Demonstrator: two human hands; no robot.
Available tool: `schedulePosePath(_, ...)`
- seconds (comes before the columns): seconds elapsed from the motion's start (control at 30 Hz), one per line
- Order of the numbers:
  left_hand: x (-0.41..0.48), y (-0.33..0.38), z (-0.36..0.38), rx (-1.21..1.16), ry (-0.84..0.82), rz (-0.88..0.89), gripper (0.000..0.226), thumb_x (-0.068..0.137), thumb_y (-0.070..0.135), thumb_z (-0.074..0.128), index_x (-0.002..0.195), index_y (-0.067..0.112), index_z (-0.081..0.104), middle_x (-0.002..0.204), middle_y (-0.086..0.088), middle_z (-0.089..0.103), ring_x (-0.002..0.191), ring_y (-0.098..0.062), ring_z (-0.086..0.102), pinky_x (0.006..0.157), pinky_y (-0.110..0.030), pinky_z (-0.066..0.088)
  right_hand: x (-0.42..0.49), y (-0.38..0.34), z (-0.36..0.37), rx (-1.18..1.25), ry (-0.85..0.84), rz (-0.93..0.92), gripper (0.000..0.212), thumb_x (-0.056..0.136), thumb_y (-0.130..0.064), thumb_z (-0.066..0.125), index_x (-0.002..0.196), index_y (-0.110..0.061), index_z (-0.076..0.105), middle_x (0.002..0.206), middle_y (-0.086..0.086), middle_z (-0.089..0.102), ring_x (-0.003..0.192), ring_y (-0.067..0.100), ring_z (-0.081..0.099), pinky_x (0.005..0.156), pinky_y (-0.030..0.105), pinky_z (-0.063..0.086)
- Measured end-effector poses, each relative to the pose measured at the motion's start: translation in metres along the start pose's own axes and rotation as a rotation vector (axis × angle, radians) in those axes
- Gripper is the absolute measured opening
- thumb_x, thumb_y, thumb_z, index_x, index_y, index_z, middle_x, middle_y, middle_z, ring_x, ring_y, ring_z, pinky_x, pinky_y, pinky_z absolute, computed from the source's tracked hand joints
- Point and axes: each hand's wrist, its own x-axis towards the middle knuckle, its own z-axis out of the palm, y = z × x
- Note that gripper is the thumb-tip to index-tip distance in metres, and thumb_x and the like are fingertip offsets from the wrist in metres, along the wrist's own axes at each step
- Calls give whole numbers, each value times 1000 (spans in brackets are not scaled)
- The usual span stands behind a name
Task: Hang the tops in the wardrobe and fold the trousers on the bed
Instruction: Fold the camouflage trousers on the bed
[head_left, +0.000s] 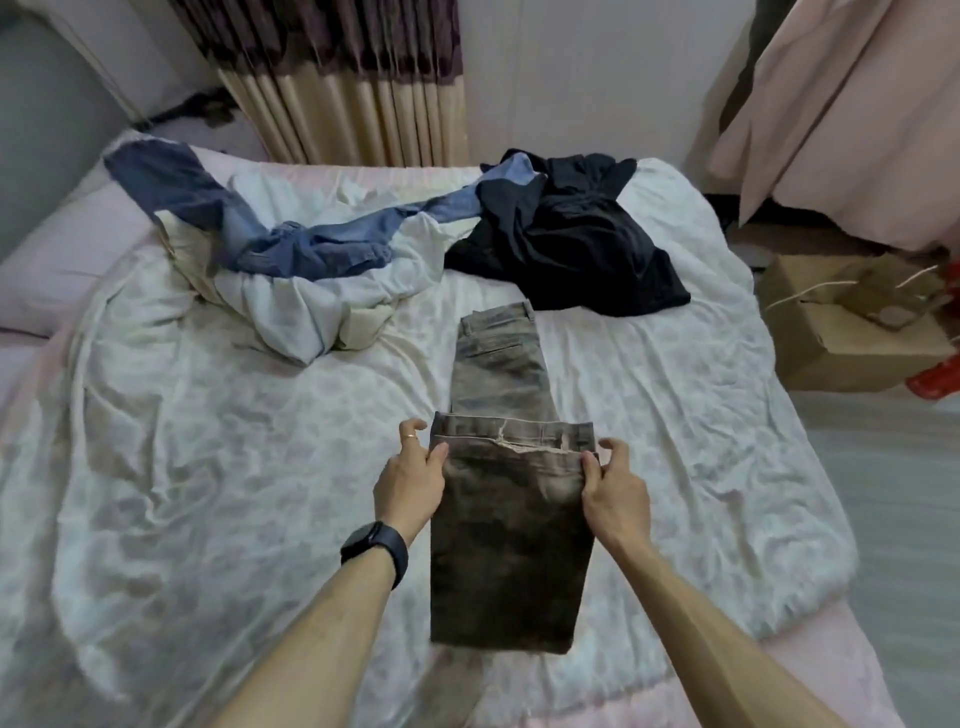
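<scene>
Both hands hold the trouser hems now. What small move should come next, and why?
Probably carry the hems forward and lay them on the waistband. The left hand and right hand pinch the hems over the middle of the trousers. The near part is already doubled, and the waistband lies uncovered farther up the bed.

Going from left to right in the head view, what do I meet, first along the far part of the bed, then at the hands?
Far part: blue jeans, black garment, cardboard box beside the bed. At the hands: left hand, grey trousers, right hand.
</scene>
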Motion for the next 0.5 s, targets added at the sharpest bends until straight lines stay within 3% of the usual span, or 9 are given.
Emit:
schedulePosePath(0.07, 30, -9, 16, 46, -7, 29, 26, 104, 44, 45, 125, 37, 32, 86, 4, 68, 77, -25, 62, 61, -36, 42, 30, 5, 19, -18, -19, 2, 20, 105, -43, 45, 117, -27, 40, 80, -1, 63, 60, 13, 52, 58, 37, 37)
schedulePosePath(0.13, 64, -25, 37, 83, -45, 28, 18, 104, 45, 45, 118, 38, 37, 89, 2, 68, 80, -27, 64, 59, -36, 43, 59, 15, 44, -26, -60, -5, 14, 105, -40, 48, 110, -28, 44, 86, -3, 63, 68, 19, 58, 62, 36, 41)
schedulePosePath(0.3, 121, -64, 89, 53, -119, -52, 10, 104, 43, 47, 107, 34, 42, 85, 6, 67, 78, -22, 63, 64, -40, 52, 108, 45, 90, 73, -144, 44, 21, 100, -31, 61, 121, -26, 59, 100, -10, 64, 82, 8, 60, 74, 27, 44)
schedulePosePath(0.4, 154, -74, 108, 1, -88, -52, 11, 105, 35, 48, 101, 25, 47, 86, 4, 64, 82, -25, 63, 71, -44, 52, 134, 56, 110, 65, -175, 44, 9, 98, -26, 65, 107, -25, 62, 97, -10, 67, 85, 7, 64, 73, 27, 44)
schedulePosePath(0.5, 180, -74, 115, 108, -82, -25, 16, 106, 36, 45, 97, 22, 47, 81, 1, 62, 74, -25, 60, 64, -42, 51, 154, 55, 122, 57, -122, 55, 6, 99, -26, 63, 98, -24, 57, 90, -12, 64, 89, 14, 63, 75, 28, 43)
